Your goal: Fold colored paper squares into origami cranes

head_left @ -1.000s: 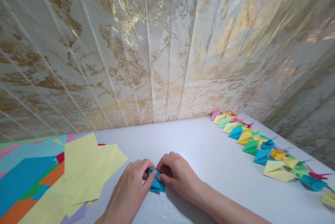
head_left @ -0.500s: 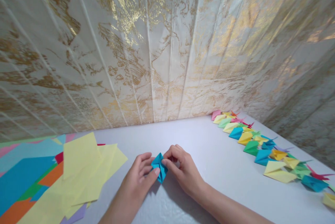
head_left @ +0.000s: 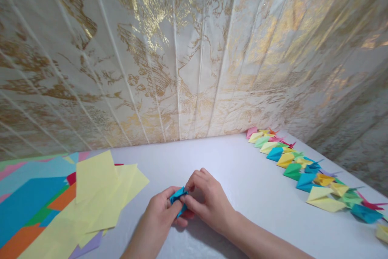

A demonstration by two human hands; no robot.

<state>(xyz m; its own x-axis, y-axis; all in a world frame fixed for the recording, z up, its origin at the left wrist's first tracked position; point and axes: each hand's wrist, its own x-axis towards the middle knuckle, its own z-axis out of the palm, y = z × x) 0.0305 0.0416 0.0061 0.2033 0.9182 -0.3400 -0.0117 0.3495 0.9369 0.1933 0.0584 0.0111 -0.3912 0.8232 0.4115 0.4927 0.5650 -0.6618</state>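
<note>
A small piece of folded blue origami paper (head_left: 178,195) is held between both hands, just above the white table (head_left: 194,154). My left hand (head_left: 162,210) is closed on its left side, thumb on the near face and fingertips showing beneath. From the right, my right hand (head_left: 209,198) pinches the paper's upper right edge between thumb and forefinger. The paper is tilted and partly covered by my fingers, so its full shape is hidden.
Loose sheets of coloured paper, with yellow sheets (head_left: 100,194) on top and a large blue sheet (head_left: 30,198), spread over the table's left side. Several folded paper pieces, among them a pale yellow one (head_left: 324,199), line the right edge. A gold-patterned curtain (head_left: 169,69) hangs behind.
The blue paper has turned from a flat upright diamond to a tilted pose. My left fingers have wrapped under it, and the right hand's pinch has shifted along it.
</note>
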